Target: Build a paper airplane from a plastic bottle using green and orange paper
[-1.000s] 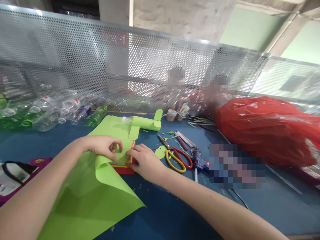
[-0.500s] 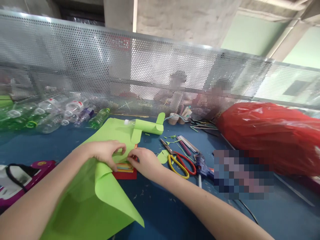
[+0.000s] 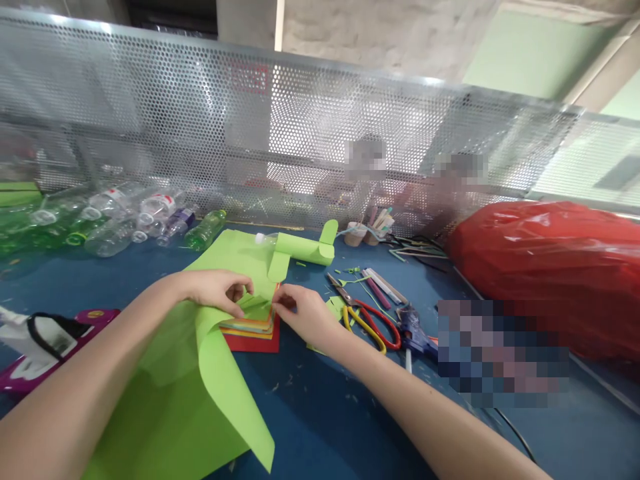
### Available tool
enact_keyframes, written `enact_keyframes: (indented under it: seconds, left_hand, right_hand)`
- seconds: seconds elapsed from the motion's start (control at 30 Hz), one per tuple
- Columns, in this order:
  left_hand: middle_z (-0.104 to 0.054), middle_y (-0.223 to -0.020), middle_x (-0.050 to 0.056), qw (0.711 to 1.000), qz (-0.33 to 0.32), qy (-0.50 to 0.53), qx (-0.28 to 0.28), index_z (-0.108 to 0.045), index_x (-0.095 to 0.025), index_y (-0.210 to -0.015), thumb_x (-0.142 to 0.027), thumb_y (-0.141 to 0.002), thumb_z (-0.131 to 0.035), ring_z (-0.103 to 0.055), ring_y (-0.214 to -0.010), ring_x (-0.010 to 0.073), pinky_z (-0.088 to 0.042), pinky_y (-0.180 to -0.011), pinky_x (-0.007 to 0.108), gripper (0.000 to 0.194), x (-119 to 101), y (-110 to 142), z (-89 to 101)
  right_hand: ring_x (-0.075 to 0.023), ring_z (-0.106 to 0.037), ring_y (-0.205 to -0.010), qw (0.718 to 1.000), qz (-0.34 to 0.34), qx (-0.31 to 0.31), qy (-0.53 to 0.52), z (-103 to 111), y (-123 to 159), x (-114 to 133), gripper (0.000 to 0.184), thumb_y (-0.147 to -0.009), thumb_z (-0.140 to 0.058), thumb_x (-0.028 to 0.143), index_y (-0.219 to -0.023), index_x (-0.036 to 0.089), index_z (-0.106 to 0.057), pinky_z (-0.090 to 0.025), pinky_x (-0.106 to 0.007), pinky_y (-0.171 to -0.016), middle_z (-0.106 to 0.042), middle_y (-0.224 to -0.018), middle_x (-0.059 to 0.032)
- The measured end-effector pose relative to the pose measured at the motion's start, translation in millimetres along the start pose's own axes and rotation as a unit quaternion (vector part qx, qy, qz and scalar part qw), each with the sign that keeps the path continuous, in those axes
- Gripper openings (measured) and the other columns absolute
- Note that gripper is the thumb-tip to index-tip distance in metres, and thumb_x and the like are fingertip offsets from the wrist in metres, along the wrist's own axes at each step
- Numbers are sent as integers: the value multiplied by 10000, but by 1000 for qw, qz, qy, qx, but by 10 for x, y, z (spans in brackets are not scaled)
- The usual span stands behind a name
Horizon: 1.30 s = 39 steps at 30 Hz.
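A large light-green sheet of paper [image 3: 150,400] spreads over the left of the table, its near right edge curled up. Resting on it, my left hand [image 3: 220,291] has its fingers bent around a folded-up part of the green paper. My right hand [image 3: 307,313] pinches at the right edge of the green paper, over a stack of coloured sheets. The stack's red bottom sheet [image 3: 257,343] and orange and yellow edges show beneath. Just beyond the hands lies a bottle wrapped in green paper [image 3: 303,248], with paper fins and a white cap.
Scissors [image 3: 370,327] with red and yellow handles lie right of my right hand, beside a blue glue gun [image 3: 415,333] and markers [image 3: 380,290]. Plastic bottles [image 3: 107,233] line the back left. A purple-and-white object [image 3: 55,347] sits left; a red bag [image 3: 545,267] sits right.
My right hand has moved slightly right and up along the stack's edge. More of the coloured sheets' edges shows between my hands. The view has shifted a little.
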<state>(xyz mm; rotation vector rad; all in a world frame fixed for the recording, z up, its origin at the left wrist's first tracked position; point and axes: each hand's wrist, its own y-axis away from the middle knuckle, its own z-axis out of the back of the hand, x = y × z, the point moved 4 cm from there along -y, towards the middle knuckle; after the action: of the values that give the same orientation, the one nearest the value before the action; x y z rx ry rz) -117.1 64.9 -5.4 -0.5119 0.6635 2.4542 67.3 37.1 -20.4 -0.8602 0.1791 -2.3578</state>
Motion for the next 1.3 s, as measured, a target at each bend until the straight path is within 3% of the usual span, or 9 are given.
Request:
enact_keyframes:
  seconds: [0.23, 0.4, 0.5, 0.83, 0.97, 1.07, 1.2, 1.3]
  left_hand:
    - [-544, -812, -4, 1000, 3, 1, -5, -531, -205, -1011, -468, -683, -662, -538, -757, 170, -401, -662, 248, 440, -11, -26, -28]
    - [-527, -795, -9, 1000, 3, 0, -2, -538, -205, -977, -464, -666, -677, -521, -741, 166, -397, -649, 251, 428, -34, -26, -37]
    - [-525, -800, -9, 1000, 5, -1, -1, -542, -209, -969, -471, -618, -711, -519, -748, 172, -398, -651, 254, 469, -42, -25, -35]
    - [-561, -835, 0, 1000, 14, -1, -13, -544, -210, -977, -420, -672, -648, -525, -741, 161, -391, -649, 244, 384, -82, -30, -39]
    - [-591, -875, 12, 1000, 19, -4, -19, -556, -208, -1041, -479, -712, -606, -530, -761, 167, -375, -651, 241, 429, -53, -16, -18]
    - [-592, -855, 16, 999, 25, -17, -31, -581, -194, -967, -530, -750, -549, -517, -734, 169, -344, -621, 246, 401, -6, -14, 8]
    - [-590, -799, 4, 999, 23, -22, -32, -597, -198, -890, -541, -769, -529, -505, -686, 159, -311, -581, 243, 370, 34, -18, 22]
    - [-620, -858, 10, 999, 20, -14, -32, -606, -214, -1001, -514, -750, -575, -540, -762, 178, -348, -634, 240, 393, 24, -8, 28]
  right_hand:
    - [-148, -608, -778, 998, 47, 25, 27, -23, 9, 70, 103, -761, -717, 163, -859, 172, -686, -467, -234, -711, -649, -862, -30]
    - [-181, -619, -868, 993, 76, 37, 79, -60, 32, 110, 41, -791, -687, 176, -828, 166, -702, -462, -248, -756, -684, -895, -50]
    - [-197, -618, -874, 989, 85, 35, 117, -72, 48, 146, 118, -858, -603, 207, -834, 166, -711, -453, -273, -768, -698, -900, -66]
    - [-189, -621, -828, 982, 44, -3, 182, -85, -37, 145, 172, -901, -543, 203, -831, 163, -696, -434, -258, -696, -684, -858, -66]
    - [-178, -618, -820, 984, 38, -9, 175, -70, -33, 127, 176, -920, -527, 201, -834, 161, -677, -433, -248, -688, -665, -846, -56]
    - [-164, -610, -826, 986, 41, -16, 163, -49, -20, 111, 170, -937, -513, 237, -872, 164, -652, -433, -240, -694, -650, -875, -51]
    - [-163, -597, -776, 987, 43, -27, 152, -47, -39, 84, 207, -818, -685, 361, -893, 178, -626, -422, -238, -631, -638, -871, -28]
    - [-160, -599, -746, 986, 44, -36, 157, -69, -85, 70, 132, -788, -725, 273, -810, 181, -633, -409, -234, -608, -648, -805, -14]
